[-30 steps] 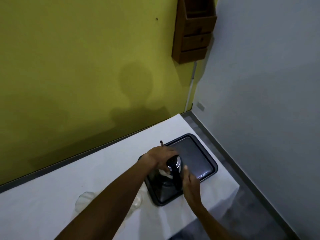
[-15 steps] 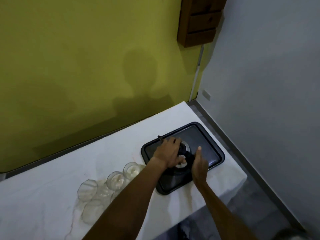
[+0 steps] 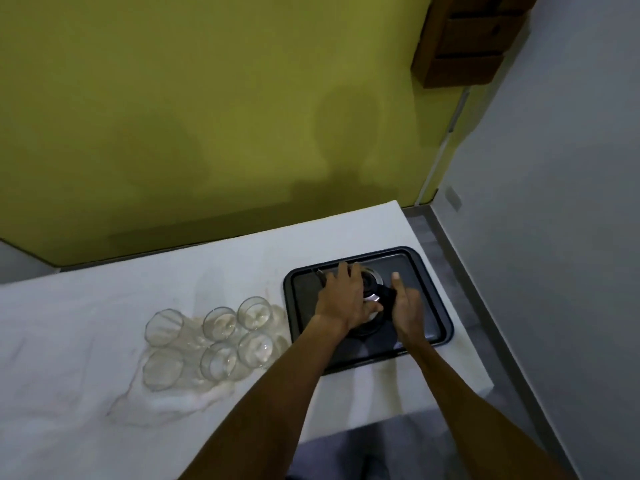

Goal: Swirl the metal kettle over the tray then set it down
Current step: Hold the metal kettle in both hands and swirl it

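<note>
A dark metal kettle [image 3: 373,289] with a shiny rim and black lid stands on a black rectangular tray [image 3: 429,289] at the right end of the white counter. My left hand [image 3: 343,299] lies over the kettle's left side and top, fingers wrapped on it. My right hand [image 3: 407,306] holds the black handle on the kettle's right side, thumb raised. Most of the kettle's body is hidden under both hands. Whether its base touches the tray I cannot tell.
Several clear glass cups [image 3: 221,334] stand bunched on the counter just left of the tray. The counter's right edge [image 3: 485,368] drops to the floor beside a grey wall. A wooden shelf [image 3: 464,39] hangs high on the yellow wall.
The camera has tilted, bringing the glass cups into sight. Both hands stay on the kettle over the tray; the right hand has closed in on the handle.
</note>
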Demonstrator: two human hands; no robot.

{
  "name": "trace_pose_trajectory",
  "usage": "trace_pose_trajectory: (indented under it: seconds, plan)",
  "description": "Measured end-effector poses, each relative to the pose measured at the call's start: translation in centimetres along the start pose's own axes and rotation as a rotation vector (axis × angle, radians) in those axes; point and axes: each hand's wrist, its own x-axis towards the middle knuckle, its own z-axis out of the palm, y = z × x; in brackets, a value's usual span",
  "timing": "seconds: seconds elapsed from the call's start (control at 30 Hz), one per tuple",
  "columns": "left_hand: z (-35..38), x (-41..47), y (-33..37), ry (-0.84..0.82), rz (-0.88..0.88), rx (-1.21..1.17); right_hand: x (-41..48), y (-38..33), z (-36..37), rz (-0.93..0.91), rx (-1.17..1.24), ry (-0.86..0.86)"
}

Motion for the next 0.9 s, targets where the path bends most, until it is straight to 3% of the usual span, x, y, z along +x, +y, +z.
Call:
trace_pose_trajectory:
  seconds: [0.23,0.37,0.5,0.77,0.9]
  plan:
    - [0.4,0.2,0.5,0.049,-0.044,0.009,0.7,0.1,0.0,-0.050,0.029,-0.024]
    - [0.3,1.4,0.7,0.204,0.256,0.298,1.2,-0.8,0.3,-0.123,0.016,0.008]
    - [1.0,2.5,0.6,0.223,0.485,0.346,1.6,-1.0,0.6,-0.161,0.039,0.027]
    - [3.1,1.6,0.0,0.375,0.375,0.231,0.6,-1.7,0.0,-0.111,0.064,-0.109]
    - [3.9,1.6,0.5,0.453,0.231,0.180,0.7,-2.1,-0.1,-0.083,0.090,-0.106]
